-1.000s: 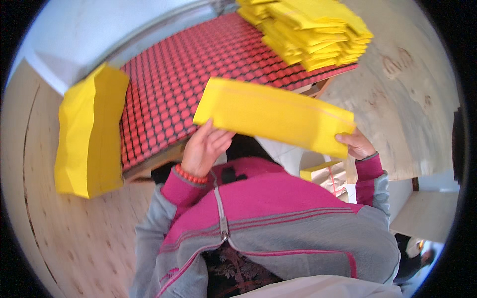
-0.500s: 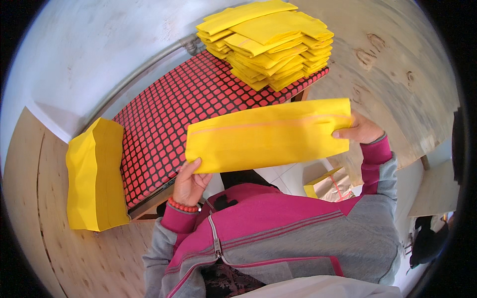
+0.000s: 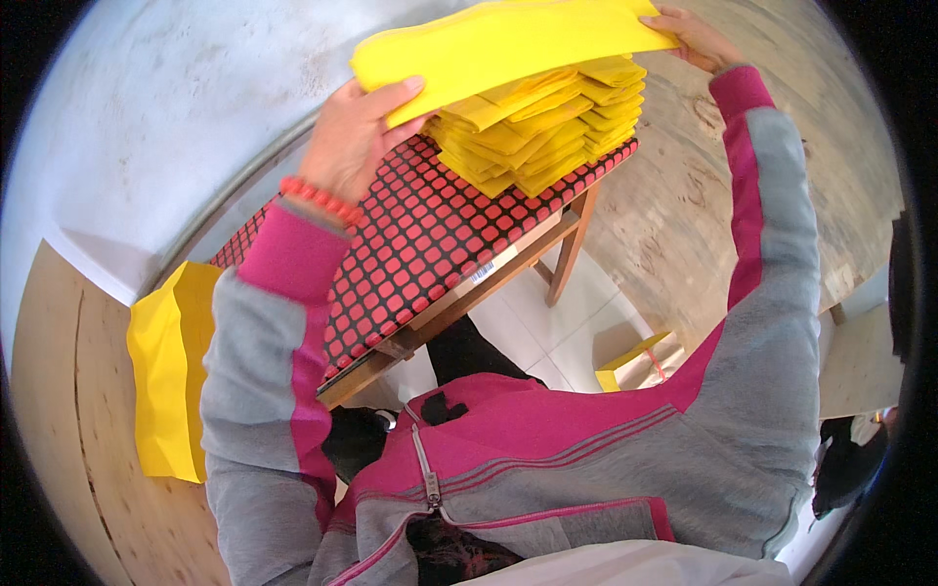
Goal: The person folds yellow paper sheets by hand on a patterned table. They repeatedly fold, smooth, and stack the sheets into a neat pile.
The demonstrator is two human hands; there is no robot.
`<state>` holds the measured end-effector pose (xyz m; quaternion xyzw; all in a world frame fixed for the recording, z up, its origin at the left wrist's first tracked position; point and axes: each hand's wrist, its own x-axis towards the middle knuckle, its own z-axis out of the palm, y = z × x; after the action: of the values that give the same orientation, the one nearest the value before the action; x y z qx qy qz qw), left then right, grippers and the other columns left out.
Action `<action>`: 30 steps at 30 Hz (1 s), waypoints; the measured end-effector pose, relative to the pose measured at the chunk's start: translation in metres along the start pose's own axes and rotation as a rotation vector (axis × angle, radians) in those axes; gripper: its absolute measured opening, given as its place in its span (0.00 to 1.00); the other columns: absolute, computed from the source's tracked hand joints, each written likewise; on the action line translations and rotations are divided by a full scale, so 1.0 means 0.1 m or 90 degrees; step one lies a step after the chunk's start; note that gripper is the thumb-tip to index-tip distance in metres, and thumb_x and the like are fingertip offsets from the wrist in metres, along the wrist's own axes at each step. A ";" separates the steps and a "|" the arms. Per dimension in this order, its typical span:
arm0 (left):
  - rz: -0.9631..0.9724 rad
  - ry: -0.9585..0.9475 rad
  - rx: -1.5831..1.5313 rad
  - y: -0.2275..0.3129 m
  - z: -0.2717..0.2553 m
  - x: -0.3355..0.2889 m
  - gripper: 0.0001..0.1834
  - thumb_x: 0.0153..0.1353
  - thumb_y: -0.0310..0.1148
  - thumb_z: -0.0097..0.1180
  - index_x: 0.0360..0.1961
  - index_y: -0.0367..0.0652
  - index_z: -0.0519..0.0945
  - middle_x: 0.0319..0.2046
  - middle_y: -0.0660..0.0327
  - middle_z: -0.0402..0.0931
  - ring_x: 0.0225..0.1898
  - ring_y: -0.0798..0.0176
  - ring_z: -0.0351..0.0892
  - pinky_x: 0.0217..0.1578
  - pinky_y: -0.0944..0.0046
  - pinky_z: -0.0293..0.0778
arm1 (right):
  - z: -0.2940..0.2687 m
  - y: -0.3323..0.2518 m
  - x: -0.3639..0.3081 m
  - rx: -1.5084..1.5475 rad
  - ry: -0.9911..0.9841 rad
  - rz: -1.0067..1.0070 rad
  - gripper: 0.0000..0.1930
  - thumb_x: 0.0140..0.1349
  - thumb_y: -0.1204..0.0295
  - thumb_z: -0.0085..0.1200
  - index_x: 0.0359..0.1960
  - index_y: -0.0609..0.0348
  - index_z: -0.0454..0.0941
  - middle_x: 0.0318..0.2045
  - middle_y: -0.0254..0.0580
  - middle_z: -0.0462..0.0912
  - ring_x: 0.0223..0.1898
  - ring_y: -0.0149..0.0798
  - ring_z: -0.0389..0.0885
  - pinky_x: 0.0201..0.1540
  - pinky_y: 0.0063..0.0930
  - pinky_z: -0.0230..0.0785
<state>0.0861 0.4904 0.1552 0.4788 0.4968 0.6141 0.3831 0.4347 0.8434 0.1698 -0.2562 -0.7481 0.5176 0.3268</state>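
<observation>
A long, folded yellow fabric-like piece (image 3: 508, 54) is stretched between my hands at the top of the view. My left hand (image 3: 357, 132) pinches its left end, thumb on top; a red bead bracelet circles that wrist. At the far right corner my right hand (image 3: 696, 37) grips the other end, with some fingers hidden behind it. Just beneath the held piece is a tall stack of folded yellow pieces (image 3: 532, 137), its top partly covered from sight. The stack rests on a bench (image 3: 420, 234) with a red and black patterned top.
Another yellow piece (image 3: 166, 371) lies at the left, over a wooden surface (image 3: 98, 391), partly behind my left sleeve. A wooden bench leg (image 3: 572, 249) stands on the tiled floor. Low at the right is a yellow-edged object (image 3: 625, 366). A pale wooden board (image 3: 674, 186) rises beyond it.
Both hands have carried the yellow piece forward and up, from in front of my chest to over the stack. My arms are now stretched out.
</observation>
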 end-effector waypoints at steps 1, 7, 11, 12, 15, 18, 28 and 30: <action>-0.005 -0.007 -0.011 -0.06 0.04 0.14 0.22 0.67 0.34 0.62 0.59 0.40 0.74 0.52 0.62 0.81 0.51 0.65 0.82 0.51 0.67 0.77 | -0.07 0.09 0.18 0.034 0.020 0.018 0.12 0.62 0.71 0.62 0.44 0.64 0.80 0.39 0.44 0.83 0.42 0.46 0.82 0.46 0.34 0.73; -0.089 0.020 -0.005 -0.43 0.15 0.53 0.21 0.67 0.35 0.60 0.59 0.40 0.74 0.52 0.60 0.81 0.48 0.65 0.84 0.46 0.71 0.80 | -0.14 0.57 0.69 -0.093 0.068 0.104 0.24 0.63 0.63 0.65 0.60 0.55 0.76 0.48 0.28 0.84 0.46 0.23 0.82 0.49 0.18 0.75; -0.148 0.012 -0.013 -0.51 0.07 0.57 0.21 0.68 0.36 0.60 0.59 0.41 0.74 0.51 0.60 0.82 0.48 0.64 0.84 0.45 0.70 0.80 | -0.03 0.79 0.76 -0.123 0.121 0.121 0.20 0.61 0.63 0.66 0.52 0.57 0.80 0.45 0.31 0.84 0.43 0.29 0.82 0.45 0.22 0.75; -0.161 0.016 -0.018 -0.53 0.05 0.58 0.21 0.68 0.37 0.60 0.59 0.41 0.75 0.51 0.60 0.82 0.48 0.64 0.84 0.45 0.70 0.80 | -0.02 0.83 0.78 -0.140 0.141 0.128 0.20 0.61 0.63 0.66 0.52 0.57 0.80 0.44 0.31 0.84 0.42 0.29 0.82 0.43 0.22 0.75; -0.226 0.003 -0.075 -0.55 0.00 0.61 0.20 0.68 0.37 0.61 0.57 0.42 0.75 0.49 0.59 0.83 0.48 0.64 0.85 0.43 0.70 0.80 | -0.02 0.95 0.86 -0.136 0.147 0.120 0.19 0.60 0.64 0.66 0.51 0.57 0.81 0.41 0.32 0.85 0.38 0.30 0.81 0.38 0.22 0.74; -0.222 -0.014 -0.094 -0.59 -0.02 0.64 0.19 0.67 0.38 0.61 0.55 0.42 0.76 0.46 0.60 0.83 0.47 0.64 0.85 0.42 0.70 0.80 | -0.07 1.02 0.94 -0.090 0.116 0.092 0.18 0.60 0.64 0.66 0.48 0.59 0.81 0.38 0.32 0.85 0.35 0.30 0.81 0.36 0.22 0.73; -0.260 -0.021 -0.063 -0.71 -0.15 0.63 0.12 0.67 0.41 0.63 0.43 0.44 0.81 0.32 0.65 0.84 0.33 0.72 0.84 0.32 0.75 0.79 | -0.13 1.17 1.16 -0.129 0.083 0.109 0.15 0.61 0.63 0.65 0.44 0.58 0.84 0.34 0.30 0.84 0.32 0.27 0.79 0.33 0.24 0.72; -0.261 -0.004 -0.084 -0.71 -0.19 0.65 0.13 0.66 0.42 0.63 0.43 0.45 0.81 0.31 0.65 0.84 0.30 0.73 0.84 0.30 0.76 0.78 | -0.20 1.18 1.17 -0.132 0.040 0.096 0.17 0.64 0.63 0.63 0.50 0.59 0.81 0.39 0.31 0.85 0.37 0.26 0.82 0.37 0.20 0.74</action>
<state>0.0515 0.5621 0.0980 0.3435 0.5411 0.5530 0.5323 0.3784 0.9793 0.0901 -0.3601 -0.7654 0.4525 0.2823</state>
